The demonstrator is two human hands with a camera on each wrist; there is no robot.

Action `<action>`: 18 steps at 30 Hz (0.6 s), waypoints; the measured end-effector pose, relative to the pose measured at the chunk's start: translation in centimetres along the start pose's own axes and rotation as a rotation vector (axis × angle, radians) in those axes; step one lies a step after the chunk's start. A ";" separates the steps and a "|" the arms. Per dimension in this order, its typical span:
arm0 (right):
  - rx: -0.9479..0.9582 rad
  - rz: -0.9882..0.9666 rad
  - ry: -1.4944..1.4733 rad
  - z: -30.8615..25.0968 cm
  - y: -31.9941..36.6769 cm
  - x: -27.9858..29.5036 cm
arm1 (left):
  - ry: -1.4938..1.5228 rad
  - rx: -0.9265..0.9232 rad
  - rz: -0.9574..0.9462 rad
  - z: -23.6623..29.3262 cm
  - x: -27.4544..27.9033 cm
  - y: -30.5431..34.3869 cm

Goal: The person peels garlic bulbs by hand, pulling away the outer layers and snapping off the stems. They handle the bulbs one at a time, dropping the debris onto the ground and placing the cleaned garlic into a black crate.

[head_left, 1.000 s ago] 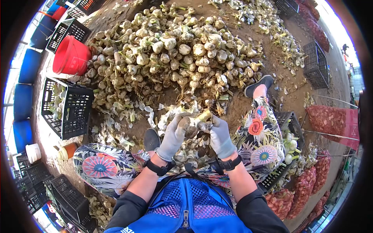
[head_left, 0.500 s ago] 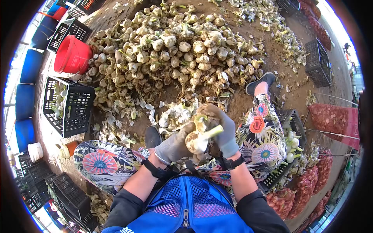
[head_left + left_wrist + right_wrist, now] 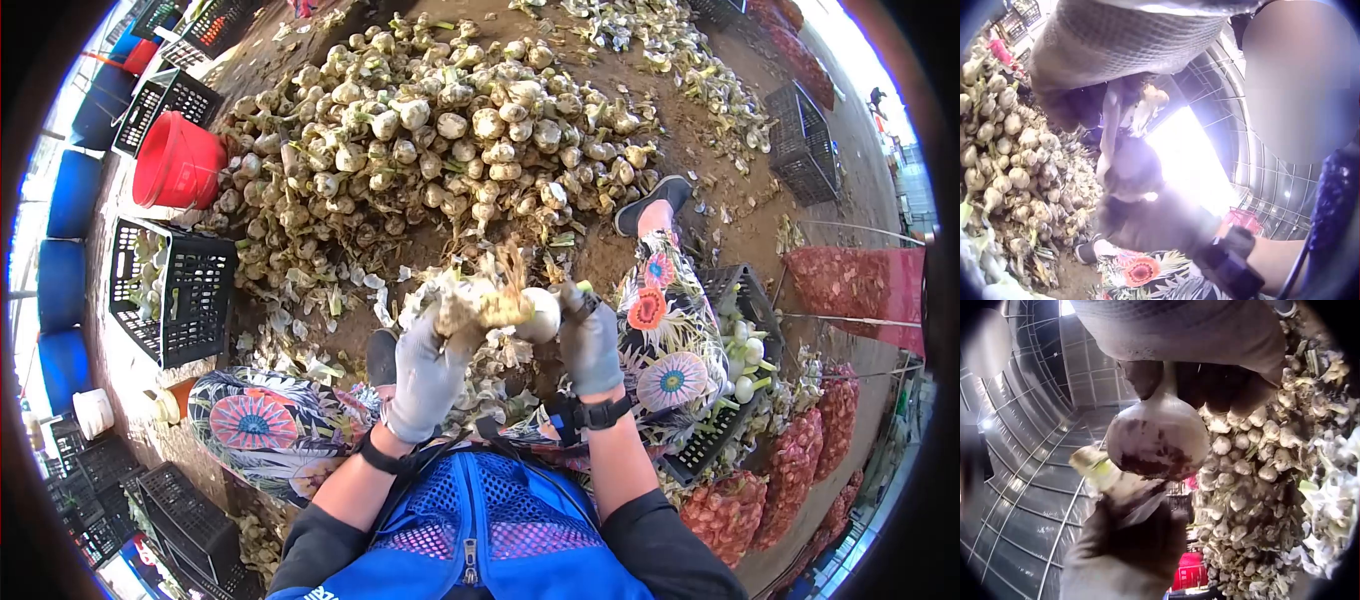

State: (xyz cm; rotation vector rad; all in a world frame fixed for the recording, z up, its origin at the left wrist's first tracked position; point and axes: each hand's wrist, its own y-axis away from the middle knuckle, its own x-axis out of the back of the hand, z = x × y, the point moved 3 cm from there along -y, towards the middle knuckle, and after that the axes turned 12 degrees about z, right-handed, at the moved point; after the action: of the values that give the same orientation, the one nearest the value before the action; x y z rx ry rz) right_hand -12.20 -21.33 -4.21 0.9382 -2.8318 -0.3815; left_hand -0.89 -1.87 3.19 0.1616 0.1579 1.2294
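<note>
Both gloved hands meet above the ground in front of the knees. The right hand (image 3: pixel 592 345) pinches a pale bulb (image 3: pixel 540 315) by its stem. In the right wrist view the bulb (image 3: pixel 1159 437) hangs below the hand (image 3: pixel 1191 331), with brown dirt on its underside. My left hand (image 3: pixel 425 385) grips a loose, yellowish clump of outer skins (image 3: pixel 468 305) beside the bulb. The left wrist view shows the left hand (image 3: pixel 1122 50) above and the right hand (image 3: pixel 1154 225) below. Glove and glare hide some of the fingertips there.
A big heap of bulbs (image 3: pixel 430 130) lies ahead, with shed skins (image 3: pixel 310 360) nearer. At the left stand a red bucket (image 3: pixel 178 160) and a black crate (image 3: pixel 195 290). A crate (image 3: pixel 705 450) with pale bulbs sits beside the right leg, near red net sacks (image 3: pixel 725 515).
The hands have moved apart. The bulb, earlier between both hands with its stem toward the right, is now at the right hand, while the left hand holds loose skins.
</note>
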 end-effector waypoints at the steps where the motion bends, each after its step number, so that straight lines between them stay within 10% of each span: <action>1: 0.323 0.003 0.586 -1.5 0.1 0.3 | -0.057 -0.068 0.001 0.2 0.5 0.5; 2: 0.325 0.008 0.589 -0.3 -0.6 0.6 | -0.115 -0.134 0.002 0.3 0.8 1.0; 5: -0.445 0.217 -0.730 5.9 -2.5 2.4 | 0.283 0.102 0.037 2.1 2.5 1.7; 10: -0.412 0.287 -0.505 5.5 -1.6 2.9 | -0.737 -0.116 -0.194 2.2 2.4 -0.4; 14: -0.316 0.161 -0.521 -2.9 2.1 -1.7 | -0.721 -0.424 -0.345 1.4 -1.6 -0.4; 15: -0.051 -0.031 -0.284 -1.7 2.2 -0.9 | -0.720 -0.422 -0.345 0.4 -1.8 -0.6; 18: -0.350 -0.086 -0.612 -2.6 2.9 -1.2 | -0.543 -0.406 -0.370 -0.8 -2.3 -1.0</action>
State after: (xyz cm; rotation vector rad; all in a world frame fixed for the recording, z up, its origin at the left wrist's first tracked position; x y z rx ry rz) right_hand -12.31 -18.88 -0.94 0.9970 -3.0627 -1.3287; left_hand -0.89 -4.33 2.31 0.1009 -0.5117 0.7926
